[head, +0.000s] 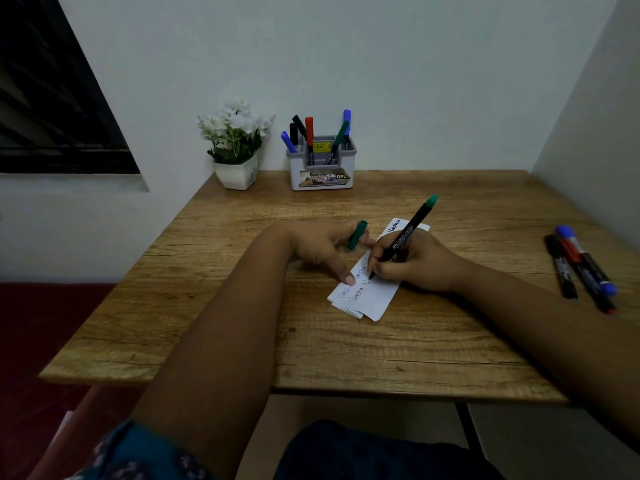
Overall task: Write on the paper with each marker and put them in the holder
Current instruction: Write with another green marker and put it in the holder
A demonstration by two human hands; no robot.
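Observation:
A white strip of paper (372, 296) with handwritten words lies mid-table. My right hand (412, 263) grips a green-ended black marker (408, 233), its tip touching the paper. My left hand (318, 249) pinches the green cap (356, 235) between its fingers while one fingertip presses the paper's left edge. At the back stands a grey-and-white holder (322, 168) with several markers in it. Three capped markers (581, 265), blue, red and black, lie at the right edge of the table.
A white pot of white flowers (235, 147) stands left of the holder against the wall. The wooden table (225, 323) meets walls at the back and the right. A dark window is on the left.

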